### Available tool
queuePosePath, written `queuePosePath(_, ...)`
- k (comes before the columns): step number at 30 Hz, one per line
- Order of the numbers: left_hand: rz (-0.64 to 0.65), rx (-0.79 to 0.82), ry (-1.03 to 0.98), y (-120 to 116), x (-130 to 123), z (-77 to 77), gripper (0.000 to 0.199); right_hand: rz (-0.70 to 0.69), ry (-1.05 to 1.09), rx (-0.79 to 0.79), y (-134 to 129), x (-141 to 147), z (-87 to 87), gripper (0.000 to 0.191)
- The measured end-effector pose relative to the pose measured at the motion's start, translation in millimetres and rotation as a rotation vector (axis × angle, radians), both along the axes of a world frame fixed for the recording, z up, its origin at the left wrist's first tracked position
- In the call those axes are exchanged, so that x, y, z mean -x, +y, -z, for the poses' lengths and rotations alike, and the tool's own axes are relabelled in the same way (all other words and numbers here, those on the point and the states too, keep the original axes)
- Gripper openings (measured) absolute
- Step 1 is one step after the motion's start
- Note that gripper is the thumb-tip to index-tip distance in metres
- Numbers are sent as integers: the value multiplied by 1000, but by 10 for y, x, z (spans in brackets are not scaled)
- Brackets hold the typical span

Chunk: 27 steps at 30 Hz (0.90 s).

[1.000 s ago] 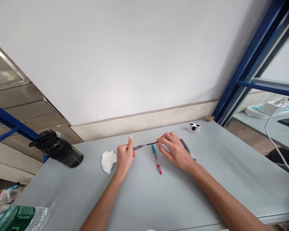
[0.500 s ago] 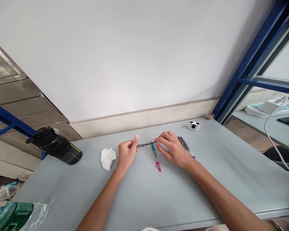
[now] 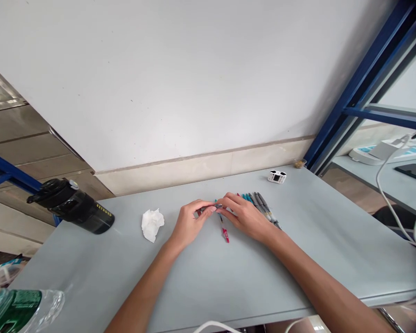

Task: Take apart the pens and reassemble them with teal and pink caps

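Observation:
Over the middle of the table, my left hand (image 3: 190, 224) and my right hand (image 3: 246, 216) meet at the fingertips. Both pinch a slim dark grey pen (image 3: 208, 209), held roughly level; the fingers hide much of it. Below it on the table lies another pen (image 3: 224, 231) with a red end, its far end partly covered by my right hand. Just beyond my right hand several pens (image 3: 261, 206), grey and teal, lie side by side, partly hidden by that hand.
Left of my hands lies a crumpled white tissue (image 3: 153, 225). A black bottle (image 3: 79, 208) lies tilted at the far left, and a green-labelled clear bottle (image 3: 24, 307) is at the lower left. A small white device (image 3: 276, 176) and a little container (image 3: 300, 163) are at the back right.
My two hands have come together, closing the gap along the dark pen. The left fingers have moved right to meet the right ones. The view has shifted slightly; more of the pen row shows.

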<state>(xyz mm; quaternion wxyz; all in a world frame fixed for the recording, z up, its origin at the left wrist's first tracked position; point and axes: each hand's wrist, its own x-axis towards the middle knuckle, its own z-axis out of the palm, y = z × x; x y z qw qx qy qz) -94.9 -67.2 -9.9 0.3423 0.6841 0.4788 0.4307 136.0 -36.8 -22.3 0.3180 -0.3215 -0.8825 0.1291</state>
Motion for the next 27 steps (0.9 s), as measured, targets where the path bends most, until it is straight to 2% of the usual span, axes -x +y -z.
queuePosePath(4, 34, -74, 64, -4, 43, -3, 27, 33, 16, 91, -17, -18, -7, 12)
queuePosePath(7, 63, -131, 88, 11, 70, 30, 22, -7, -14, 92, -27, -25, -35, 18)
queuePosePath(10, 45, -268, 165, 41, 78, 93, 17, -42, -42, 89, -30, -19, -54, 27)
queuePosePath(15, 15, -490, 262, 81, 74, 188, 15, -46, -6, 153, -33, -1, -53, 16)
queuePosePath(19, 3, -560, 295, 82, 66, 203, 16, -60, -27, 162, -39, 13, -54, 27)
queuePosePath(23, -7, -607, 327, 83, 67, 208, 17, -32, 31, 179, -44, 24, -46, 13)
queuePosePath(27, -3, -642, 333, 87, 68, 223, 16, -55, -9, 192, -37, 23, -36, 29)
